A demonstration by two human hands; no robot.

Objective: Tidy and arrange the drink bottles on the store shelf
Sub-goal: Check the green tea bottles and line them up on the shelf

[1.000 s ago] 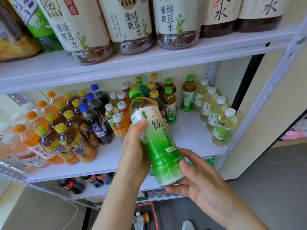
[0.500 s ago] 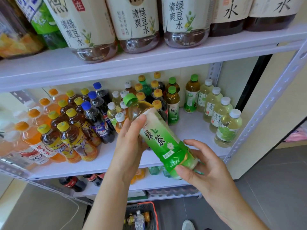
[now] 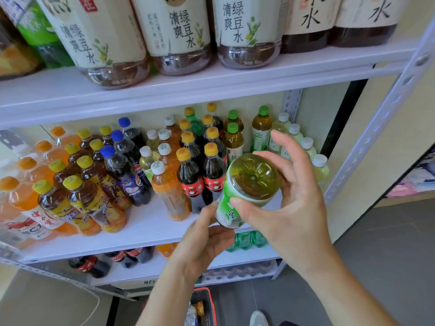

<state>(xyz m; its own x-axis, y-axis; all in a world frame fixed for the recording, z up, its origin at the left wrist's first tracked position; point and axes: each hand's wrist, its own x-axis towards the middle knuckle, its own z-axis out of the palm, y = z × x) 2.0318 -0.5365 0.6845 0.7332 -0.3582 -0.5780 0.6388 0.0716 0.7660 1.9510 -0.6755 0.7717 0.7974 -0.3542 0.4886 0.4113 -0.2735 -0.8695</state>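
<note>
Both hands share the grip on a clear plastic bottle of green tea with a green-and-white label, which is tipped so its ribbed base faces the camera. The right hand clasps it near the base, thumb pressed on the label's lower edge and fingers curled round the far side. The left hand cups the lower, hidden end from beneath (the cap cannot be seen), thumb resting against the label.

The bottle hangs in front of the white metal middle shelf, above its front edge and just beside two dark cola bottles with yellow caps and red labels. Behind it stand green-capped tea bottles, and to its right a row of pale white-capped bottles runs toward the back. An orange drink bottle with a white cap leans beside the colas; further left are blue-capped cola bottles and yellow-capped iced tea bottles. Large bottles with cream labels line the shelf above. A red basket sits on the floor below.
</note>
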